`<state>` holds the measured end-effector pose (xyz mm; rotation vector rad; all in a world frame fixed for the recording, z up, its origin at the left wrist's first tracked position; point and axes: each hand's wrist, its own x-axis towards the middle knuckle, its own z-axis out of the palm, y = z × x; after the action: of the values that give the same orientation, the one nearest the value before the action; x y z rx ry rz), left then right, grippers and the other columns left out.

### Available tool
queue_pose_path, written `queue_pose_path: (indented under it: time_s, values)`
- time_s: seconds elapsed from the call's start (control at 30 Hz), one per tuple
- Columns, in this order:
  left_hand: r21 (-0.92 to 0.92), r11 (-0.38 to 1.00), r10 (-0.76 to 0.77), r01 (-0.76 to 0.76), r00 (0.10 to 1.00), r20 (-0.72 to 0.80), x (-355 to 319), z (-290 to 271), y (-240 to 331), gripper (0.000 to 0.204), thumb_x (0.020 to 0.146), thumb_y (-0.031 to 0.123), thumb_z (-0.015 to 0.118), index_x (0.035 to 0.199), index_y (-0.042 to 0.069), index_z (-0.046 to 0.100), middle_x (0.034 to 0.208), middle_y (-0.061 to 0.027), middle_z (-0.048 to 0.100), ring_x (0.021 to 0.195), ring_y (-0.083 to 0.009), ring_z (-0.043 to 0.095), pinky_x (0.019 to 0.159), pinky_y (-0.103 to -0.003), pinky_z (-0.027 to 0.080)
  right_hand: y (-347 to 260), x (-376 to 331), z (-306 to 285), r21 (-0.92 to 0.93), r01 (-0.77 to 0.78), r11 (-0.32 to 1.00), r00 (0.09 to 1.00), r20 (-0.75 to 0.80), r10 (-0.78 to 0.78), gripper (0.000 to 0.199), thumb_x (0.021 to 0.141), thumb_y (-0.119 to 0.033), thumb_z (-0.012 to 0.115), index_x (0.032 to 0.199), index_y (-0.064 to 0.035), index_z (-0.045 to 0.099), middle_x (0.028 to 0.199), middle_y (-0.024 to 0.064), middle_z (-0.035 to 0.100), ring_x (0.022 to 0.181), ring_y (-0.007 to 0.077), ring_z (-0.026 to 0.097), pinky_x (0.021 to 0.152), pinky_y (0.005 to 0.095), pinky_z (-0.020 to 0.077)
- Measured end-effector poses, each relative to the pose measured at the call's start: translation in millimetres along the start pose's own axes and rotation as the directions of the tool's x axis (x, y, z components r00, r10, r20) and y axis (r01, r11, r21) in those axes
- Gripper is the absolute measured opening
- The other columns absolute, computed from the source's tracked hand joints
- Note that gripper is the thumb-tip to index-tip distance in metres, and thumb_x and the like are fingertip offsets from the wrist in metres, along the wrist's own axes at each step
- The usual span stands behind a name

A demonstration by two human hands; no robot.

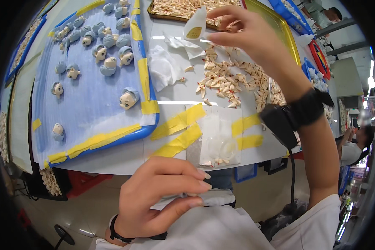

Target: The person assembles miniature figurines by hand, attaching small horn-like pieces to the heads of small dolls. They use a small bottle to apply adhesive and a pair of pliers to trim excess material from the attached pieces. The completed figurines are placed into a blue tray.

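My left hand (162, 198) is low in front of my body, thumb and fingers pinched together. A sliver of something pale shows between them, too hidden to name. At the far side of the table, my right hand (248, 35) has its thumb and fingers apart. Just left of its fingertips is a white squeeze bottle (196, 25) with a narrow tip and a yellow label. Whether the fingertips touch the bottle I cannot tell. Below that hand lies a loose pile of small cream pointed pieces (223, 79) with reddish ends. Crumpled white tissue (162, 66) lies beside the bottle.
On the left, a blue tray (148, 129) lined with blue sheet holds several small doll heads (129, 99) with blue-grey hair. Yellow tape (177, 141) and a clear round lid (228, 148) sit near the table's front edge. A brown tray (158, 14) of pieces stands behind; other people sit at right.
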<state>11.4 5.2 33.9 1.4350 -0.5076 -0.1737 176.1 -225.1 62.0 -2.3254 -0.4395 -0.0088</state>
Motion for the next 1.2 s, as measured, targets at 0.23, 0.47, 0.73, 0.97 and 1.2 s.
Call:
queue_pose_path:
  time_s: [0.23,0.47,0.73,0.97,1.2]
  values:
    - [-0.18,0.981,-0.113,0.072,0.967,-0.228,-16.6,-11.7,-0.7,0.026,0.066,0.0,0.074,0.089,-0.003,0.061,0.097,-0.0172,0.055,0.085,-0.0229,0.059,0.073,-0.029,0.048,-5.6,1.8,-12.7,0.199,-0.033,0.979,0.999,0.032,0.028,0.035,0.077,-0.027,0.068,0.1,-0.0013,0.061,0.088,0.0038,0.06,0.083,0.0087,0.055,0.075,0.0223,0.0418]
    - [-0.141,0.99,-0.033,0.017,0.992,-0.118,-26.8,-32.0,-18.3,0.03,0.074,0.01,0.071,0.097,-0.003,0.057,0.103,-0.0194,0.051,0.084,-0.0227,0.059,0.073,-0.031,0.049,-32.6,-133.3,-28.0,0.444,-0.149,0.884,0.953,-0.175,0.249,0.044,0.088,-0.028,0.054,0.117,0.0051,0.048,0.084,0.0127,0.064,0.08,0.0195,0.062,0.075,0.03,0.0469]
    - [-0.158,0.985,-0.104,0.071,0.971,-0.217,-16.4,-3.1,-19.6,0.044,0.074,0.022,0.072,0.101,-0.003,0.047,0.1,-0.0189,0.053,0.078,-0.0217,0.056,0.058,-0.026,0.048,-40.9,-188.0,0.1,0.645,-0.267,0.716,0.868,-0.161,0.47,0.045,0.072,-0.022,0.073,0.104,0.0032,0.055,0.088,0.0107,0.061,0.077,0.0167,0.06,0.073,0.0266,0.0468]
    - [-0.367,0.921,-0.213,0.126,0.954,-0.209,-21.2,7.4,-9.9,0.038,0.074,0.006,0.07,0.104,-0.007,0.051,0.106,-0.0228,0.053,0.1,-0.0287,0.054,0.079,-0.035,0.051,-45.9,-166.0,12.2,0.599,-0.206,0.774,0.888,-0.217,0.405,0.05,0.072,-0.037,0.072,0.099,0.0,0.053,0.091,0.0098,0.059,0.077,0.0106,0.054,0.063,0.0185,0.0374]
    - [-0.227,0.973,-0.069,0.038,0.989,-0.133,-23.6,-0.6,-21.8,0.036,0.076,0.005,0.068,0.105,-0.009,0.051,0.106,-0.0226,0.052,0.102,-0.0289,0.053,0.079,-0.035,0.051,-59.4,-154.9,11.1,0.366,-0.184,0.912,0.916,-0.273,0.294,0.044,0.075,-0.036,0.069,0.094,0.0015,0.057,0.084,0.0086,0.059,0.074,0.0109,0.055,0.061,0.019,0.037]
